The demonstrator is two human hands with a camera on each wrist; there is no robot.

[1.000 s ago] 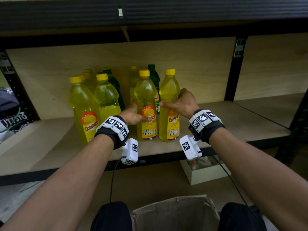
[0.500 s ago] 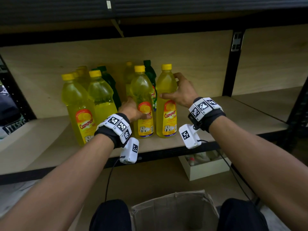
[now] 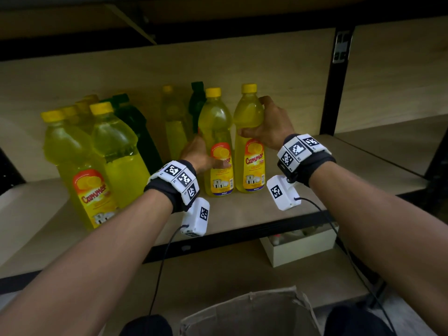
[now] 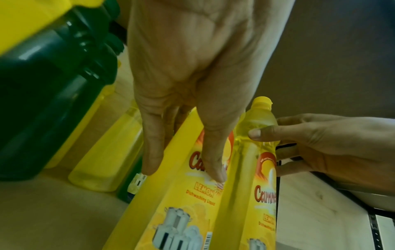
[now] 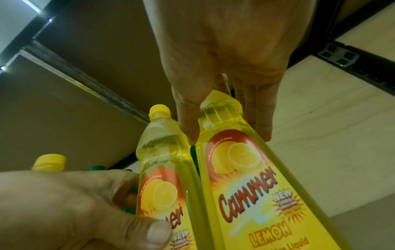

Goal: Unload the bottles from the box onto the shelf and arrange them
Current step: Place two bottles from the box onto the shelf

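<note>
Two yellow Cammer dish-liquid bottles stand upright side by side on the wooden shelf (image 3: 254,209). My left hand (image 3: 206,158) grips the left bottle (image 3: 215,122) at its label, thumb across the front (image 4: 213,162). My right hand (image 3: 269,127) grips the right bottle (image 3: 249,117) at its shoulder, thumb in front and fingers behind (image 5: 258,108). Both bottle bases rest on the shelf board. More yellow bottles (image 3: 114,151) and dark green bottles (image 3: 135,127) stand to the left and behind. The open cardboard box (image 3: 249,314) sits below, between my knees.
A black upright post (image 3: 334,88) bounds the shelf bay on the right, with another shelf bay beyond it. A small white box (image 3: 300,248) lies on the floor under the shelf. The board of the shelf above (image 3: 218,13) hangs close over the bottle caps.
My right hand has slid up from the label to the shoulder of the right bottle. The left hand keeps its hold on the other bottle; the view has moved closer.
</note>
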